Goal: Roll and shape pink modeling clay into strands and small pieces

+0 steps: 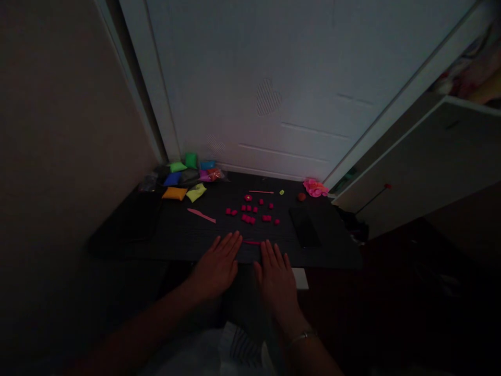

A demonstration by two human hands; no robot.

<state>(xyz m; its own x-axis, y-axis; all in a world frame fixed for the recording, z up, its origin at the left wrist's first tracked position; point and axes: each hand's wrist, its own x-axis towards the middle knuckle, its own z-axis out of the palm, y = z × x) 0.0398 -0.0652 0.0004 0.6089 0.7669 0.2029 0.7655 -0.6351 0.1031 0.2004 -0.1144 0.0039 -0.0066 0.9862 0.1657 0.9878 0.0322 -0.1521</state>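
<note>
My left hand (pixel 217 263) lies flat with its fingers stretched out on the front edge of a small black table (pixel 164 235). My right hand (pixel 276 277) rests the same way beside it, fingers together and extended. Neither hand holds anything. A thin pink strip (pixel 252 243) lies between the fingertips of the two hands. Farther back sit several small red-pink clay pieces (pixel 250 211). A pink plastic tool (pixel 201 215) lies to their left, and a thin pink stick (pixel 261 192) lies behind them.
Several coloured clay packets (pixel 188 175) are piled at the table's back left. A pink crumpled lump (pixel 315 188) sits at the back right, with a dark phone (pixel 305 228) nearer. A white door (pixel 274 89) stands behind; a white cabinet (pixel 426 156) is at right.
</note>
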